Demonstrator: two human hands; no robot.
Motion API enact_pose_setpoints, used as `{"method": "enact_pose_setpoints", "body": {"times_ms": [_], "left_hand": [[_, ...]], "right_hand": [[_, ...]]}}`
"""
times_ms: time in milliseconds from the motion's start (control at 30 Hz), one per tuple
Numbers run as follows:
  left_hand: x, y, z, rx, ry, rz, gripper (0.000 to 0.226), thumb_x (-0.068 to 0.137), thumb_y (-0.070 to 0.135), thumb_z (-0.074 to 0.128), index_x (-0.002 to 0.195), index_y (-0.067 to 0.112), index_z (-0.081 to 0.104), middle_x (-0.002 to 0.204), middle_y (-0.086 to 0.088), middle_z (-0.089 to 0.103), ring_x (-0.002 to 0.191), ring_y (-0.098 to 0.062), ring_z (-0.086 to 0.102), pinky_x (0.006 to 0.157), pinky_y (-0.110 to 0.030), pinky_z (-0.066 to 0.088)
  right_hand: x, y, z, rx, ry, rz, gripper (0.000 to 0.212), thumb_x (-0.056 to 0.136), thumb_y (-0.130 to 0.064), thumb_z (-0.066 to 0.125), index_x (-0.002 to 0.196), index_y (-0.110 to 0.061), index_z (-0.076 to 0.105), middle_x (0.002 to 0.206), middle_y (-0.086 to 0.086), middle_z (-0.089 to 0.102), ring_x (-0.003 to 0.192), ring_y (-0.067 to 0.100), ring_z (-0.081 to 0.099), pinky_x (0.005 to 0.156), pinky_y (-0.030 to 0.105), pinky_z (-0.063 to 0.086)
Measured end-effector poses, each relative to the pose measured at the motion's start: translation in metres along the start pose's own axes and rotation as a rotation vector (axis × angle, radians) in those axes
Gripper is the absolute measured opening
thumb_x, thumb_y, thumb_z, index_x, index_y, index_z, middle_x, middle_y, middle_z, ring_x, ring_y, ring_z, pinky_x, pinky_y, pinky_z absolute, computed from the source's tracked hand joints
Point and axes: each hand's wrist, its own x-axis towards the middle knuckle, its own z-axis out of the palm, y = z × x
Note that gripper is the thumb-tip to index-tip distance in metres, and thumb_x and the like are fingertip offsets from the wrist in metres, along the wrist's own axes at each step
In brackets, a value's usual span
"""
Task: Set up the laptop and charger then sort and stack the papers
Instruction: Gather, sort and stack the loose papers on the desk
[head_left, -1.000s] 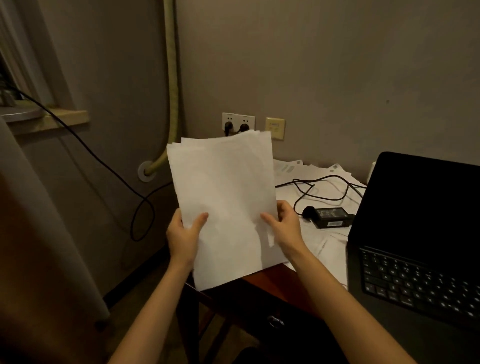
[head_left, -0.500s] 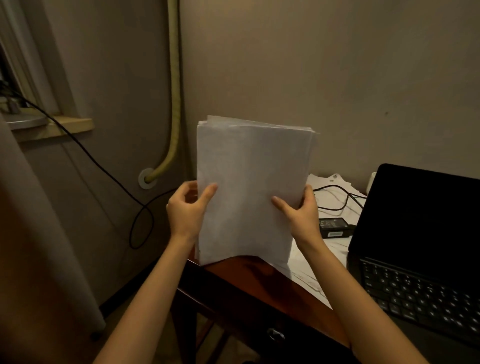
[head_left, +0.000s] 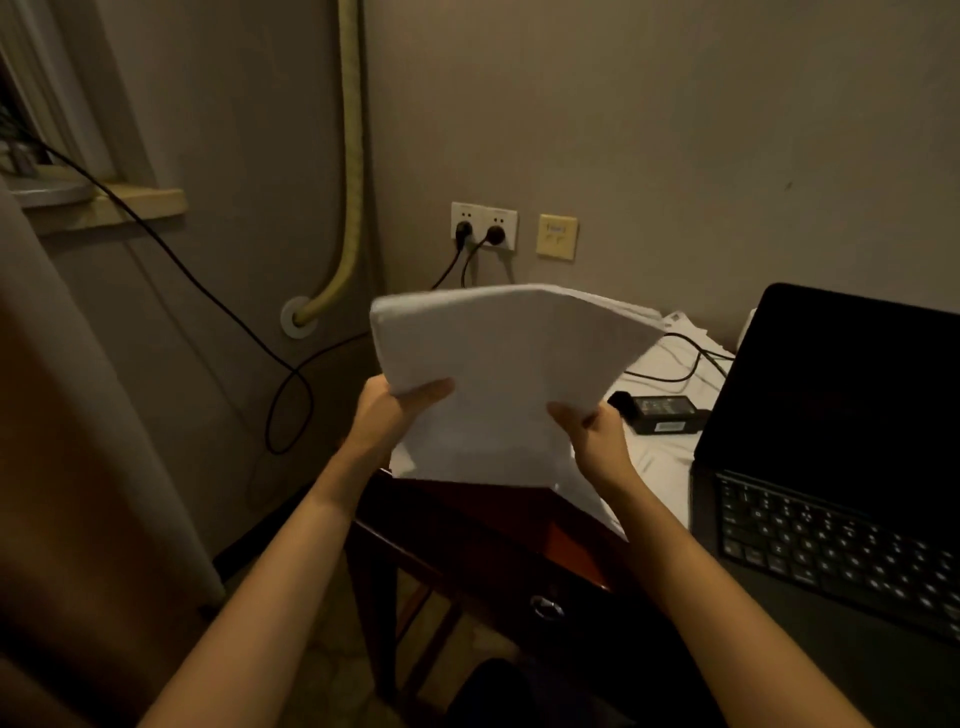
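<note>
I hold a stack of white papers (head_left: 506, 374) above the left end of the dark wooden desk (head_left: 488, 525). My left hand (head_left: 387, 410) grips its left edge, thumb on top. My right hand (head_left: 595, 431) grips its right edge. The stack leans away from me, its lower edge close to the desk. An open black laptop (head_left: 841, 467) with a dark screen sits at the right. The black charger brick (head_left: 665, 413) lies on loose papers (head_left: 654, 457) behind my right hand, its cable (head_left: 685, 353) looping toward the wall.
Two plugs sit in a white wall socket (head_left: 483, 226) beside a yellow plate (head_left: 557, 236). A yellow-green hose (head_left: 350, 197) runs down the corner. A black cord (head_left: 218, 306) hangs from the windowsill at left. A drawer knob (head_left: 545, 605) shows below the desk edge.
The paper stack has tipped from upright to leaning away from me and dropped lower toward the desk. Both hands kept their grip on its sides.
</note>
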Motion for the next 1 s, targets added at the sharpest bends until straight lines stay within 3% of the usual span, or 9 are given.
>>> {"method": "enact_pose_setpoints", "body": {"times_ms": [100,200,300,400,467,567,700,800,1000], "left_hand": [[-0.006,0.013,-0.002,0.089,0.091,0.116,0.017,0.079,0.008,0.074,0.09,0.019,0.068,0.086,0.005,0.069,0.077,-0.005,0.065,0.067,-0.016,0.054],[-0.015,0.021,-0.013,0.026,0.052,0.033,0.01,0.08,0.016,0.073,0.089,0.017,0.068,0.086,0.006,0.071,0.075,-0.006,0.069,0.065,-0.022,0.057],[-0.027,0.0,-0.027,0.095,-0.057,-0.212,0.019,0.084,0.03,0.068,0.095,0.015,0.065,0.096,-0.004,0.071,0.079,-0.016,0.071,0.068,-0.031,0.057],[-0.045,-0.028,-0.031,0.181,-0.055,-0.308,0.019,0.091,0.031,0.06,0.102,0.015,0.059,0.096,0.003,0.066,0.081,-0.012,0.065,0.063,-0.022,0.05],[-0.054,-0.039,-0.035,0.189,-0.009,-0.304,0.022,0.093,0.026,0.058,0.11,0.013,0.058,0.093,0.006,0.064,0.079,-0.007,0.062,0.059,-0.016,0.046],[-0.061,-0.049,-0.045,0.212,0.002,-0.357,0.028,0.093,0.021,0.059,0.116,0.006,0.06,0.103,-0.004,0.065,0.079,-0.007,0.061,0.06,-0.017,0.046],[-0.069,-0.059,-0.055,0.152,0.072,-0.419,0.034,0.093,0.015,0.059,0.123,-0.002,0.057,0.116,-0.012,0.063,0.081,-0.009,0.061,0.065,-0.019,0.047],[-0.075,-0.062,-0.06,0.123,0.132,-0.445,0.036,0.094,0.012,0.057,0.126,-0.005,0.054,0.12,-0.014,0.06,0.084,-0.015,0.059,0.066,-0.02,0.046],[-0.08,-0.061,-0.063,0.084,0.203,-0.452,0.038,0.095,0.013,0.055,0.129,-0.005,0.052,0.127,-0.016,0.057,0.096,-0.018,0.054,0.081,-0.024,0.042]], "right_hand": [[-0.002,-0.013,-0.001,0.031,0.012,-0.018,0.017,0.09,-0.007,0.059,0.104,-0.017,0.058,0.099,-0.001,0.065,0.086,0.009,0.063,0.073,0.021,0.053],[-0.003,-0.03,-0.001,0.034,-0.037,-0.024,0.017,0.09,-0.007,0.059,0.099,-0.022,0.058,0.091,-0.006,0.065,0.082,0.01,0.063,0.072,0.022,0.053],[-0.004,-0.033,0.003,0.013,-0.022,0.073,0.021,0.092,-0.011,0.058,0.113,-0.014,0.057,0.09,-0.007,0.061,0.078,0.005,0.058,0.065,0.019,0.049],[-0.007,-0.021,0.014,-0.115,-0.044,0.189,0.028,0.094,-0.016,0.056,0.12,-0.006,0.056,0.096,0.002,0.06,0.076,0.01,0.056,0.061,0.024,0.044],[-0.01,-0.013,0.021,-0.199,-0.099,0.261,0.031,0.098,-0.022,0.047,0.12,-0.001,0.056,0.102,0.008,0.059,0.083,0.018,0.054,0.069,0.028,0.041],[-0.008,-0.001,0.02,-0.351,-0.153,0.318,0.045,0.103,-0.029,0.028,0.12,0.0,0.057,0.117,0.012,0.057,0.103,0.027,0.053,0.082,0.028,0.035],[-0.011,0.025,-0.003,-0.933,-0.181,0.056,0.031,0.096,-0.028,0.044,0.12,-0.012,0.057,0.122,0.011,0.056,0.116,0.029,0.048,0.089,0.033,0.037],[-0.022,0.036,-0.022,-1.269,-0.25,-0.055,0.055,0.091,-0.055,0.045,0.131,-0.018,0.046,0.125,0.01,0.049,0.117,0.029,0.043,0.094,0.04,0.037],[-0.023,0.027,-0.024,-1.503,-0.419,-0.147,0.044,0.1,-0.043,0.03,0.134,-0.015,0.034,0.12,0.014,0.054,0.107,0.031,0.054,0.08,0.04,0.044]]}}
